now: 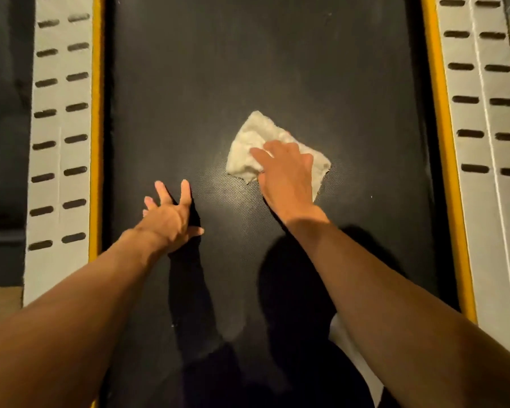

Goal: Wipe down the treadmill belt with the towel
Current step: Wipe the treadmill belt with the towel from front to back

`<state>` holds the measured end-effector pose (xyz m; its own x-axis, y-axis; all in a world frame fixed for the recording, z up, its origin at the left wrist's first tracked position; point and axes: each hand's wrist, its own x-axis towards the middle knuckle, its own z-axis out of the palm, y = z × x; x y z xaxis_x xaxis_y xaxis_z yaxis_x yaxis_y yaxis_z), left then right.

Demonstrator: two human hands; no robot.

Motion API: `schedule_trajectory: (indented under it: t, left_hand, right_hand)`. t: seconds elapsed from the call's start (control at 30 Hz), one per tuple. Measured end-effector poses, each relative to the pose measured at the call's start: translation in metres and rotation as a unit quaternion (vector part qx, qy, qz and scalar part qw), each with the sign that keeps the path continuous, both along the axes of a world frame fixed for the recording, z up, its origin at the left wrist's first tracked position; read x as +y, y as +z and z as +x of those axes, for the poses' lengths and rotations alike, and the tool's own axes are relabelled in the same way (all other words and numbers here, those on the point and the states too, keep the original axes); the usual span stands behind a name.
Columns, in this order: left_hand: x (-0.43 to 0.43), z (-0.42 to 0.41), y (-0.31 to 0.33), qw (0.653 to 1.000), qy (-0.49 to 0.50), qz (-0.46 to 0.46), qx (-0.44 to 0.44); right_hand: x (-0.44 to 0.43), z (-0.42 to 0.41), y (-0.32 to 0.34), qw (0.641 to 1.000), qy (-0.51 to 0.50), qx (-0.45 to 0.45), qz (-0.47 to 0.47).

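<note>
— Looking down from the head view, where does the towel (pixel 256 144) lie?

— Flat on the black treadmill belt (pixel 248 69), a little right of the belt's middle, crumpled into a rough diamond.

— And the right hand (pixel 286 175)?

— Palm down on the near right part of the cloth, fingers spread over it; the towel's far corner and left edge stick out beyond the fingertips. The grip is a flat press rather than a pinch (no fingers curl under the fabric that I can see).

— The left hand (pixel 168 219)?

— Well apart from the towel, to its left and nearer the person. Its fingers are splayed apart, fingertips touching the belt, holding nothing.

— What borders the belt?

— A yellow strip (pixel 96 128) runs along each side, then pale side rails (pixel 61 160) with rows of dark slots. Both forearms are bare, and their shadows fall dark on the near belt.
</note>
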<state>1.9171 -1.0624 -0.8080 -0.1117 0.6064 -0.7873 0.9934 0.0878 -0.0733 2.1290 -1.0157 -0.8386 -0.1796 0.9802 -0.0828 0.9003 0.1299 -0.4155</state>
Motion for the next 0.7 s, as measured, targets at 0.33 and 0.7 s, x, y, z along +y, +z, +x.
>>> schedule_trajectory:
  t: [0.33,0.7]
  left_hand:
    - [-0.006,-0.015,-0.016,0.991,0.089,0.054,-0.079]
    - [-0.008,-0.009,-0.003,0.987,0.116,0.059,-0.091]
  right_hand:
    - [-0.019,-0.026,0.015,0.999,-0.039,-0.004,0.016]
    - [-0.030,-0.006,0.040,0.981,0.126,-0.073,-0.127]
